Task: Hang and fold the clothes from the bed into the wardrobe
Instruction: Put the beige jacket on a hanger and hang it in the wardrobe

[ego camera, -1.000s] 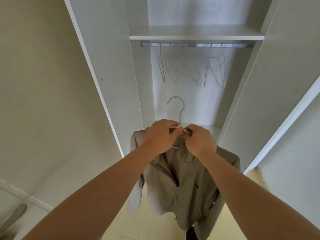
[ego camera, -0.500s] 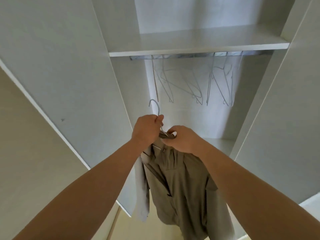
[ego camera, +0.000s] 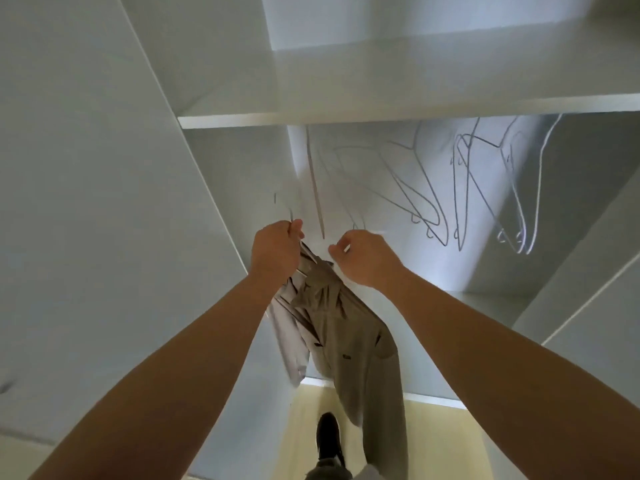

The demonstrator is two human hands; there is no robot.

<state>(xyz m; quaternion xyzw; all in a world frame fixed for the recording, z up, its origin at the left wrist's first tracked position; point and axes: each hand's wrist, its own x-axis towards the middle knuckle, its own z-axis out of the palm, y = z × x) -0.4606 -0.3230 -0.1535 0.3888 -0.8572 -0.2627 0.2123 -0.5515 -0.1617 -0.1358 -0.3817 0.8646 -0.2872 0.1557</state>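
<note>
A beige jacket point(ego camera: 346, 337) hangs on a wire hanger point(ego camera: 290, 213) inside the open wardrobe point(ego camera: 138, 174). The hanger's hook is blurred. My left hand point(ego camera: 275, 252) grips the hanger's neck just above the jacket's collar and holds it up near the wardrobe's left wall. My right hand point(ego camera: 365, 258) is level with it on the right, fingers curled, its thumb close to the collar. Blur hides whether it pinches anything. The hanging rail is hidden behind the shelf's point(ego camera: 381, 116) front edge.
Several empty wire hangers point(ego camera: 460, 195) hang under the shelf, to the right of my hands. The wardrobe's right side panel point(ego camera: 588, 271) closes in that side. Below, my dark shoe point(ego camera: 327, 438) stands on the pale yellow floor point(ego camera: 304, 420).
I have stepped closer and the view has tilted up. The jacket on its hanger rose and moved left into the wardrobe. My right hand has drawn a little away from my left.
</note>
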